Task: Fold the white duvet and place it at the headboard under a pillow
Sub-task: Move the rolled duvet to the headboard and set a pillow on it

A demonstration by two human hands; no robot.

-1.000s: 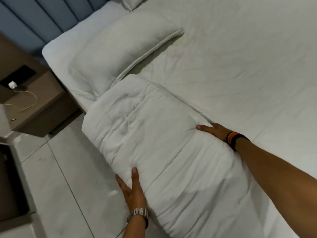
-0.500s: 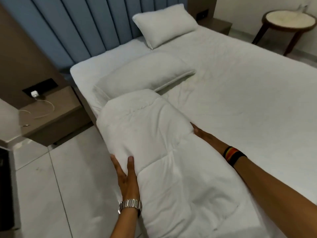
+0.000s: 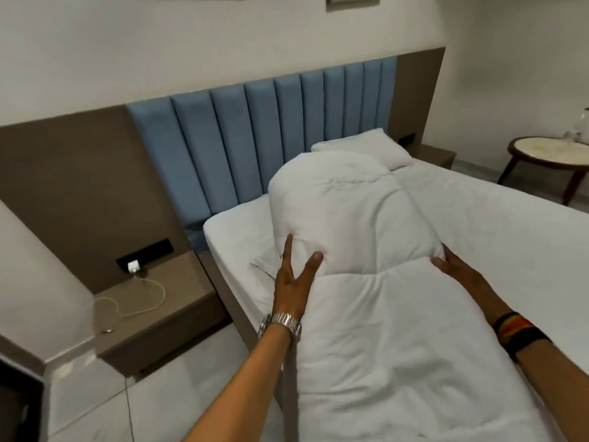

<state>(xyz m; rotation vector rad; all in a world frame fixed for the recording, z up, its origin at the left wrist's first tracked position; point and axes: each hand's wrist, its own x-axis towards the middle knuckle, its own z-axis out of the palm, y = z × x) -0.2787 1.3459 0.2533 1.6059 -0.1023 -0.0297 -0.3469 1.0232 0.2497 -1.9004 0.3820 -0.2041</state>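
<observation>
The folded white duvet [image 3: 366, 282] is lifted off the mattress, its far end raised toward the blue padded headboard [image 3: 255, 138]. My left hand [image 3: 294, 279] grips its left side, thumb and fingers spread on the fabric. My right hand [image 3: 455, 269] holds its right side. One white pillow [image 3: 389, 151] leans at the headboard behind the duvet. A corner of another pillow [image 3: 261, 266] shows under the duvet's left edge; most of it is hidden.
The white-sheeted bed [image 3: 494, 224] stretches right. A brown nightstand [image 3: 159, 314] with a charger and white cable [image 3: 140, 291] stands left of the bed. A round wooden side table [image 3: 548, 157] is at far right. Tiled floor [image 3: 143, 403] lies below left.
Both hands have lifted the duvet's far half up off the bed and toward the headboard. My view has tilted up, so the wall and headboard are in sight.
</observation>
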